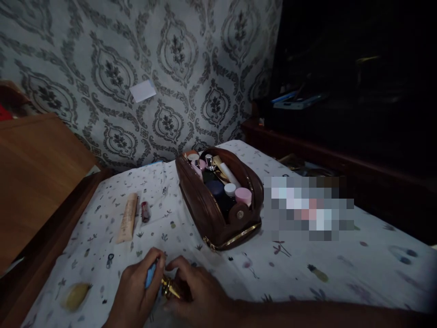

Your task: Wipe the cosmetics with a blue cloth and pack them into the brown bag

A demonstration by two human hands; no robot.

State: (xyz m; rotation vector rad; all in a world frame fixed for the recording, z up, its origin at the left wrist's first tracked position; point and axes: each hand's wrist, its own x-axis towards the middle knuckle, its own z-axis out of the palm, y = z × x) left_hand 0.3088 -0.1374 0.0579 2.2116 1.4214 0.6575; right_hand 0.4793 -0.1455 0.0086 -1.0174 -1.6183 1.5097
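My left hand (138, 289) is closed around a small light-blue object (150, 274), mostly covered by the fingers, so its kind is unclear. Beside it, my right hand (201, 289) curls its fingers about a shiny gold item (170, 288) with a dark amber part; which kind of item it is cannot be made out. The two hands almost meet low in the head view, over the patterned sheet. Just beyond them stands an unzipped brown cosmetic bag (201, 212), filled with several jars, tubes and bottles. A beige tube (128, 218) and a small dark-red lipstick-like tube (145, 212) lie left of the bag.
A white printed sheet (290, 269) covers the surface. Right of the bag lies a blurred-out patch (310, 207). A wooden panel (37, 177) borders the left side, and a dark ledge (307, 164) the right. Patterned wallpaper (191, 59) with a white switch plate (142, 91) stands behind.
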